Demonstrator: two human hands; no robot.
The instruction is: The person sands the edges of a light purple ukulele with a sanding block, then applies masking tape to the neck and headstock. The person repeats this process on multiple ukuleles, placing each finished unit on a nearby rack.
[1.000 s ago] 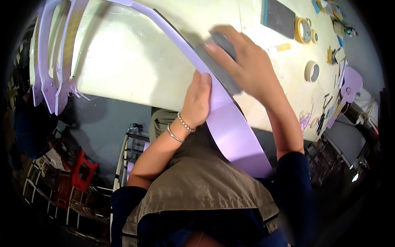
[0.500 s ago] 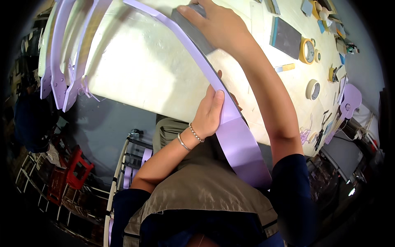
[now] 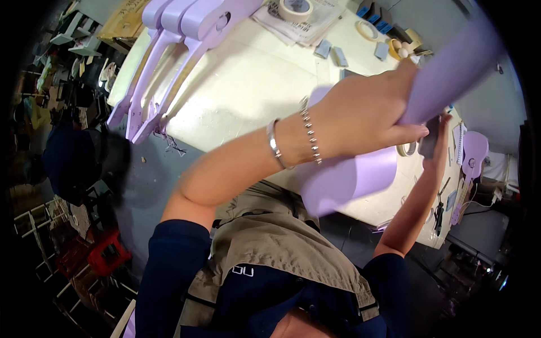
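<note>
Lilac from end to end, a guitar (image 3: 375,172) is held at a slant above the near edge of a pale table (image 3: 242,79), its lower curve in front of the worker's lap and its upper part rising toward the top right of the view. The left hand (image 3: 369,110) crosses in front of it, grip closed on the lilac surface, thumb pointing right and the other fingers largely out of sight. Farther right, the right hand (image 3: 443,143) is partly hidden, its grip closed around a dark grey block (image 3: 430,138); whether the block touches the guitar cannot be told.

Smooth and evenly coloured, the instrument shows a broad, rounded side below the left wrist, where a bangle (image 3: 274,143) and a beaded bracelet (image 3: 310,135) gleam. Blur softens its upper part, leaving its details unclear.

Three more guitars (image 3: 203,25), also lilac, stand side by side at the upper left, their necks reaching past the table's edge. Nearby, a roll of tape (image 3: 296,8) sits on newspaper (image 3: 321,25), with small grey blocks (image 3: 339,56) just beside.
</note>
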